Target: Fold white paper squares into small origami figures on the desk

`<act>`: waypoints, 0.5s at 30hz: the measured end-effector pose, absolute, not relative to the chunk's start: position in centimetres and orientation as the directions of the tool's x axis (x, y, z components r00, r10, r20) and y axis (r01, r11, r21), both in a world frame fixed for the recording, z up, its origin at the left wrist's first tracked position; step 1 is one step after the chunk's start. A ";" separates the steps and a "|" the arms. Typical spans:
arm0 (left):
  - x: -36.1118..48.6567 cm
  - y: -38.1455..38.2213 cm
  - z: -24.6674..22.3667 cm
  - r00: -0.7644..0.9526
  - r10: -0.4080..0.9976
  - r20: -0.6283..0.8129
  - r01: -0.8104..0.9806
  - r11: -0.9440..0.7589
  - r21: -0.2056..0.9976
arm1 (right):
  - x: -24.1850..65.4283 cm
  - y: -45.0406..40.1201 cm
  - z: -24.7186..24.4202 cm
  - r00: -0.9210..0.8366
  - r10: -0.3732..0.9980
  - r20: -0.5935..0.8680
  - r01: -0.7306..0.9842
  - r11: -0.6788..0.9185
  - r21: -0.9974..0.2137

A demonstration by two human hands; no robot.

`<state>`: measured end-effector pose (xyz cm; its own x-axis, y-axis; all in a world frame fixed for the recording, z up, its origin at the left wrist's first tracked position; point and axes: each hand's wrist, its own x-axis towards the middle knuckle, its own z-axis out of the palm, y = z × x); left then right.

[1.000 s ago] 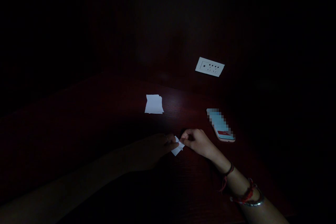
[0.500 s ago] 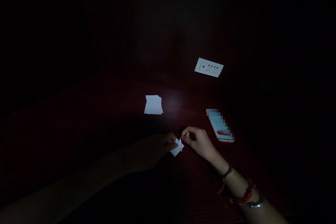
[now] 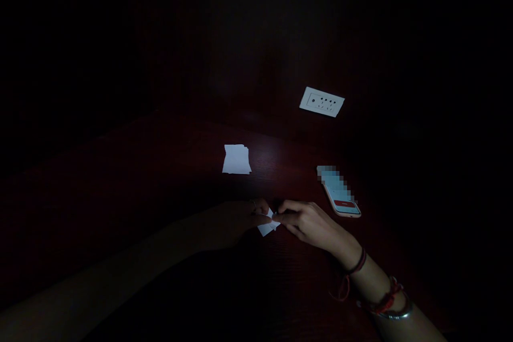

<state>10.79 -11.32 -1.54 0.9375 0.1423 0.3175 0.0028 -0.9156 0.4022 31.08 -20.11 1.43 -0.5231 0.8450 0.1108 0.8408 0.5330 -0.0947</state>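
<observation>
A small folded piece of white paper is held just above or on the dark red table, near the middle of the view. My left hand, in shadow, pinches it from the left with the thumb on top. From the other side my right hand closes its thumb and index finger on the paper's right edge. The fingertips of both hands nearly meet and cover part of the folds. A ring shows on a left finger, and bracelets circle my right wrist.
A small stack of white paper sheets lies beyond my hands on the table. To the right rests a phone with its screen lit and partly pixelated. A white socket panel is set behind. The surroundings are very dark.
My right hand has come in to the paper and now pinches its right edge; before, its fingers were just beside it. My left hand keeps its hold.
</observation>
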 end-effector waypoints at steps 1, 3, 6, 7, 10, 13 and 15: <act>10.8 -11.3 -1.6 0.937 0.144 0.317 0.003 -0.913 0.408 | 31.1 -20.1 1.5 -0.527 0.843 0.104 0.841 0.535 -0.079; 10.8 -11.2 -1.6 0.938 0.144 0.316 0.000 -0.910 0.414 | 31.1 -20.1 1.5 -0.534 0.840 0.095 0.840 0.540 -0.058; 10.6 -11.1 -1.6 0.935 0.166 0.315 0.013 -0.900 0.436 | 31.3 -20.2 1.6 -0.538 0.838 0.093 0.839 0.543 -0.029; 10.6 -11.1 -1.6 0.934 0.184 0.307 0.023 -0.887 0.461 | 31.3 -20.2 1.6 -0.540 0.837 0.090 0.839 0.544 -0.018; 10.7 -11.1 -2.0 0.928 0.259 0.270 0.067 -0.826 0.560 | 31.3 -20.2 1.8 -0.543 0.836 0.076 0.839 0.544 0.014; 10.9 -11.0 -2.4 0.919 0.311 0.243 0.100 -0.780 0.617 | 31.2 -20.3 2.0 -0.542 0.838 0.057 0.840 0.540 0.046; 11.1 -11.0 -2.3 0.920 0.311 0.240 0.098 -0.773 0.627 | 31.1 -20.4 2.0 -0.546 0.837 0.047 0.837 0.543 0.066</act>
